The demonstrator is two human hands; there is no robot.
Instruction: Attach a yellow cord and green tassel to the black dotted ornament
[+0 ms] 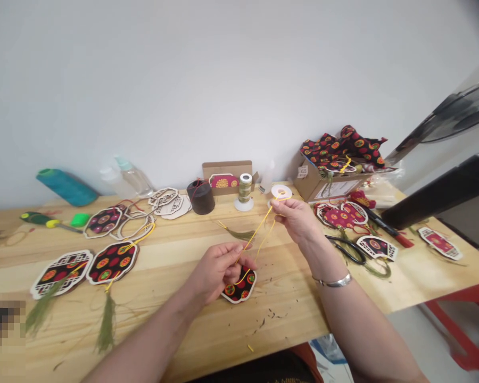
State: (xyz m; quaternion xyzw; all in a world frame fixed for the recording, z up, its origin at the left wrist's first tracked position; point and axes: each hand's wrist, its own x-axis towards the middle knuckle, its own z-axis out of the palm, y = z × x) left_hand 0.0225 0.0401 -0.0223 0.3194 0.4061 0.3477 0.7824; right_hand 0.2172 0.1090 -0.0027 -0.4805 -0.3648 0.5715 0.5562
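- Head view: a yellow cord (259,227) stretches up from the left hand (219,266) to the right hand (294,217) over a wooden table (175,330); a slacker strand hangs beside it.
- Left hand: thumb and fingers pinch the cord's lower part; whether they also touch the ornament below cannot be told.
- Right hand: thumb and fingertips grasp the cord's upper end; a silver bracelet (334,281) circles that wrist.
- Black patterned ornament (242,291): on the table under the left hand, partly hidden by it, with yellow cord across its face.
- Green tassel (241,234): on the table, just beyond the left hand.
- White spool (278,190): right behind the right hand.
- Black cone of thread (200,198): farther back, near the wall.
- Cardboard box (317,181): at the back right, topped with patterned cloth (361,143).
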